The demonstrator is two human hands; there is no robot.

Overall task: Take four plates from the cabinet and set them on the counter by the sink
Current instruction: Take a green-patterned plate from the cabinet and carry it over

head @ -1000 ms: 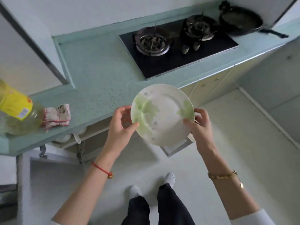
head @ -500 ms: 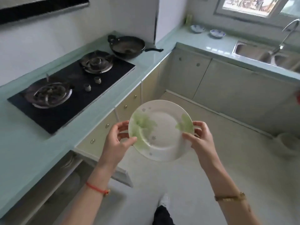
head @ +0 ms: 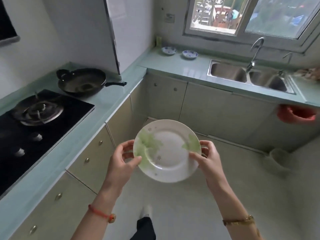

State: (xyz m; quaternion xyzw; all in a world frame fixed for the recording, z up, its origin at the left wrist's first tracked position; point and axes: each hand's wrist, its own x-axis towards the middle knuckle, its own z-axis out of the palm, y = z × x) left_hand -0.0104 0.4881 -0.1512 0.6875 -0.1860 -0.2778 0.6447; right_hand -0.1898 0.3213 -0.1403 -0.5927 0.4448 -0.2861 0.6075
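A white plate (head: 167,150) with green leaf prints sits at the lower centre of the frame, held face-up over bare floor (head: 199,201), clear of every counter edge. The left hand (head: 121,161) grips its left rim, thumb lying on the upper face and fingers curled beneath; the right hand (head: 207,158) clasps the right rim the same way. Both hands are closed on the plate, one at each side. A pale green counter (head: 110,101) runs up the left side of the frame, its front edge slanting from lower left toward the centre, with a black hob (head: 34,129) and a dark wok (head: 81,82) on it. In the upper middle it turns a corner and carries on to the right under the window (head: 249,16). On that far stretch, two small blue-patterned bowls (head: 179,52) stand near the back wall, well apart from the plate, and open counter lies between them and the steel double sink (head: 249,76) at upper right. A tap (head: 256,51) arcs over the sink. Beige cabinet fronts (head: 204,108) bound the floor on the left and far sides, leaving a wide empty aisle ahead of the plate.
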